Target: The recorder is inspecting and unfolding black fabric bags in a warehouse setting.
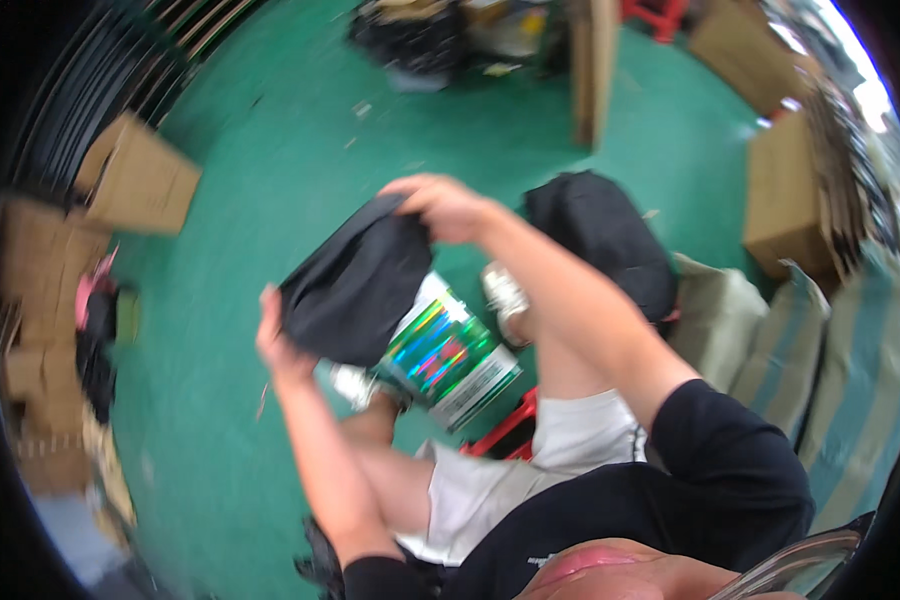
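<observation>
A piece of black fabric (pixel 355 285), like a bag or a cover, is stretched between my two hands. My left hand (pixel 288 335) grips its near left edge, and my right hand (pixel 440 205) holds its far right edge. Below the fabric, between my legs, a shiny green and white package (pixel 450 355) with a colourful printed panel shows in part. The fabric hides the package's far left end. I cannot tell whether the fabric wraps around it or only lies over it.
A rounded black bag (pixel 605 240) rests on the green floor beyond my right leg. Part of a red stool (pixel 510 430) shows beneath me. Wrapped sacks (pixel 725 310) stand at the right. A cardboard box (pixel 145 180) sits at the left; black plastic bags (pixel 410 40) lie far ahead.
</observation>
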Demonstrator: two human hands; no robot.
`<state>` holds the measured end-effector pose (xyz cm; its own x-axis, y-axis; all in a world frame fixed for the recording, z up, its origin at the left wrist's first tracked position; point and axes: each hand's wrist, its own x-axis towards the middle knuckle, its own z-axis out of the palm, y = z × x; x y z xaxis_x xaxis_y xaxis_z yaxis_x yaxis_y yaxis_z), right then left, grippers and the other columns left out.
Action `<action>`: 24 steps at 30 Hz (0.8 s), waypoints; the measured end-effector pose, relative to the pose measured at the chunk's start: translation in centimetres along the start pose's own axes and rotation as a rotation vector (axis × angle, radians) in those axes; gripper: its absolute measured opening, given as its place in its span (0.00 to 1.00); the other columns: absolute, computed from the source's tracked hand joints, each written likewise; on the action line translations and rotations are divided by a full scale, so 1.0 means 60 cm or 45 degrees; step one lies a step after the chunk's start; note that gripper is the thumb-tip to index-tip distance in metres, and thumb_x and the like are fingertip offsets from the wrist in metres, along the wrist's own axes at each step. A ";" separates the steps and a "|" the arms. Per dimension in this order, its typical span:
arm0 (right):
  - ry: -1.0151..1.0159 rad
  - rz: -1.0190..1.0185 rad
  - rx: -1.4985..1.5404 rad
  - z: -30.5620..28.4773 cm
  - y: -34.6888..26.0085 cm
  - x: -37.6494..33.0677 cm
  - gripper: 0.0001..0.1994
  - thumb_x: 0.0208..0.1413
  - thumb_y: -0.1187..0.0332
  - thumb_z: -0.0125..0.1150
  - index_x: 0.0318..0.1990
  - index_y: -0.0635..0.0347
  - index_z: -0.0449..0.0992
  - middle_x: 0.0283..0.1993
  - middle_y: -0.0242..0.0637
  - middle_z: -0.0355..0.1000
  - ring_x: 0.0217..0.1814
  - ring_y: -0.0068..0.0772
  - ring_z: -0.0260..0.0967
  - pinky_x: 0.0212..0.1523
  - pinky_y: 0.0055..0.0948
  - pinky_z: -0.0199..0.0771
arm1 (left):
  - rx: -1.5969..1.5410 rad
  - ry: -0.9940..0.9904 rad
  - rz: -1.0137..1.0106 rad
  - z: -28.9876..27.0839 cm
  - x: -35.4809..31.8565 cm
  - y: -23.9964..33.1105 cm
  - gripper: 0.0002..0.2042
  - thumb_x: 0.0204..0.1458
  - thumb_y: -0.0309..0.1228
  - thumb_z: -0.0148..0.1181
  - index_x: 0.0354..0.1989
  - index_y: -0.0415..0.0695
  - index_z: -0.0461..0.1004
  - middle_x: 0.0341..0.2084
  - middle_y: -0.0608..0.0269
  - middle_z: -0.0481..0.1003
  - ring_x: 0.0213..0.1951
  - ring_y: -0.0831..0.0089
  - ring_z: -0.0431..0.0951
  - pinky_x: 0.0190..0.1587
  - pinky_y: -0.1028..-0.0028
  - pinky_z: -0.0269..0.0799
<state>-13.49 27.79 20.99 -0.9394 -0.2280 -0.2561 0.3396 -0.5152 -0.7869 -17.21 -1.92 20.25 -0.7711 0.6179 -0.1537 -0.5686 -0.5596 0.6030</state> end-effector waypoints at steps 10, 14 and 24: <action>-0.435 -0.090 0.762 -0.050 0.036 0.034 0.18 0.64 0.68 0.39 0.51 0.75 0.67 0.48 0.52 0.72 0.48 0.44 0.74 0.51 0.41 0.76 | 0.756 -0.189 -0.011 0.028 0.050 -0.028 0.18 0.61 0.40 0.49 0.40 0.34 0.75 0.35 0.57 0.79 0.36 0.72 0.79 0.40 0.75 0.74; -0.204 -0.137 0.653 -0.039 0.029 0.026 0.17 0.64 0.68 0.39 0.51 0.75 0.67 0.49 0.52 0.72 0.47 0.44 0.74 0.51 0.39 0.77 | 0.266 0.048 -0.027 0.035 0.044 -0.019 0.23 0.62 0.44 0.44 0.46 0.32 0.72 0.42 0.51 0.77 0.44 0.63 0.78 0.47 0.66 0.75; -0.472 0.086 0.835 -0.007 0.020 -0.003 0.20 0.62 0.65 0.47 0.50 0.78 0.68 0.46 0.54 0.74 0.49 0.44 0.74 0.54 0.41 0.73 | -0.346 -0.335 -0.006 0.019 0.042 -0.006 0.28 0.63 0.48 0.37 0.48 0.30 0.71 0.45 0.42 0.74 0.47 0.53 0.76 0.52 0.56 0.72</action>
<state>-12.95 27.56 19.85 -0.8774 -0.4797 0.0049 0.4632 -0.8499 -0.2511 -18.59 0.48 20.55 -0.6885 0.7217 0.0715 -0.6543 -0.6607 0.3678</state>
